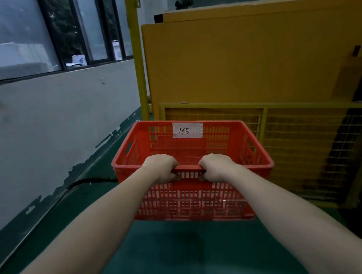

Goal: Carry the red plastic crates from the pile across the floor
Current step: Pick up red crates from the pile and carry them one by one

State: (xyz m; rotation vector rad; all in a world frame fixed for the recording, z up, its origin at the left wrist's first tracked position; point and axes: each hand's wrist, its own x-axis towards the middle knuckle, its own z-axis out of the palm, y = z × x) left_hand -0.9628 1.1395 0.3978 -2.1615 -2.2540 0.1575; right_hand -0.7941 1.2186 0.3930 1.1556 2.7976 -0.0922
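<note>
A red slatted plastic crate [190, 194] hangs in front of me above the green floor, empty inside. A white paper label with handwriting is stuck on its far wall. My left hand [160, 168] grips the near rim left of centre, fingers curled over the edge. My right hand [215, 166] grips the same rim just to the right. Both forearms stretch out towards the crate. No pile of crates is in view.
A large yellow machine housing with a wire-mesh guard [288, 143] stands close ahead and to the right. A white wall with windows [51, 119] runs along the left. A black cable [86, 182] lies on the green floor [177, 260] by the wall.
</note>
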